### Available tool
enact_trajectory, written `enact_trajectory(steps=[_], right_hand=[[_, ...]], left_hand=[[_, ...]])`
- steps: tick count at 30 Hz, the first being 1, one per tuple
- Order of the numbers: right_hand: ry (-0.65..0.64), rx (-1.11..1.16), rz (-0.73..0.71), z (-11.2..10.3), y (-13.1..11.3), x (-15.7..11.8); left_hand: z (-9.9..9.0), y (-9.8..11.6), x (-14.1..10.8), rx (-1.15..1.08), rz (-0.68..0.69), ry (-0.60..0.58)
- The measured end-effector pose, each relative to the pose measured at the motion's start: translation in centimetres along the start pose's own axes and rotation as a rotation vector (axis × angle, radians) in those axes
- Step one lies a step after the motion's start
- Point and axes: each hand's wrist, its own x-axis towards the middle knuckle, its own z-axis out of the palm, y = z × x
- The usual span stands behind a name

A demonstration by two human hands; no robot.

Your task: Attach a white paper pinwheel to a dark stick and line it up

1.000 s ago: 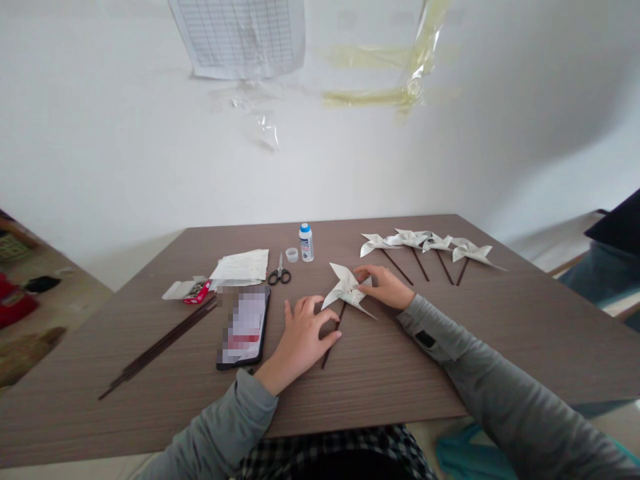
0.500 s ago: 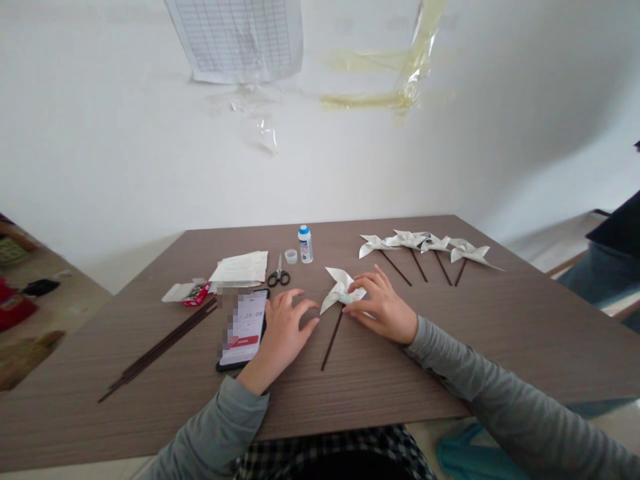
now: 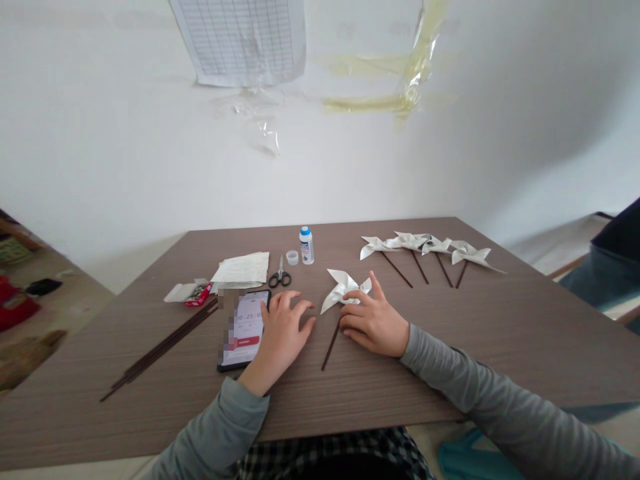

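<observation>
Presently, right hand [image 3: 379, 323] is curving over the pinwheel [image 3: 341, 287], grip unclear; left hand [image 3: 283, 328], fingers wide, is sitting left of it.

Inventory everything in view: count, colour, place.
pinwheels: 5, white, one centre, four rear right
sticks: several, brown, left
phone: 1, black, centre left
papers: stack, white, behind phone
box: 1, red-white, beside papers
scissors: 1, black-handled, beside papers
bottle: 1, white and blue, rear
cup: 1, translucent, beside bottle
table: 1, brown, foreground
chart: 1, white, wall
tape: several, yellow, wall
unclear items: several, red, teal, black, edges
lap: 1, checked, below
sleeves: 2, grey, forearms
left hand: 1, by phone
right hand: 1, at centre pinwheel
</observation>
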Motion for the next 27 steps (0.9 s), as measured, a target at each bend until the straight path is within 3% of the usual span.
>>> enact_trajectory(steps=[8, 14, 21, 27], right_hand=[[0.009, -0.008, 0.0, 0.2, 0.0, 0.0], [0.008, 0.005, 0.115, -1.6, 0.5, 0.2], [-0.03, 0.013, 0.263, -3.0, 1.3, 0.0], [-0.041, 0.081, 0.203, -2.6, 2.3, -0.8]], left_hand=[[-0.1, 0.5, -0.1, 0.007, -0.012, -0.036], [0.6, -0.4, -0.3, -0.006, 0.036, -0.018], [1.2, -1.0, -0.6, -0.026, 0.104, -0.149], [0.7, -0.5, -0.6, -0.006, 0.108, -0.213]])
